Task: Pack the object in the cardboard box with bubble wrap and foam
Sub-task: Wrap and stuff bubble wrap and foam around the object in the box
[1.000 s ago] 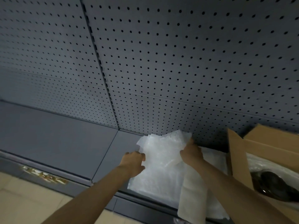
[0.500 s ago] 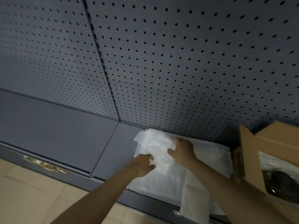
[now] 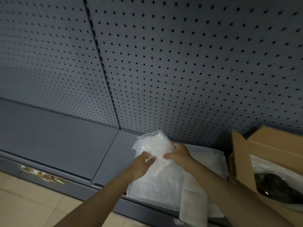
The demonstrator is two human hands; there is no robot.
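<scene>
A person's left hand (image 3: 141, 166) and right hand (image 3: 177, 154) both pinch a bunched sheet of bubble wrap (image 3: 155, 145), lifting it off a stack of white foam sheets (image 3: 206, 157) on a grey shelf (image 3: 57, 138) below a pegboard wall (image 3: 180, 63). At right, the open cardboard box (image 3: 242, 161) already holds a dark object (image 3: 277, 185) resting on white lining. Judging by this, the object is boxed but cushioning on top and closing the flaps remain.

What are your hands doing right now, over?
Left hand and right hand both gripping the bubble wrap above the foam sheets. Dark object already in cardboard box. Nothing blocking.
</scene>
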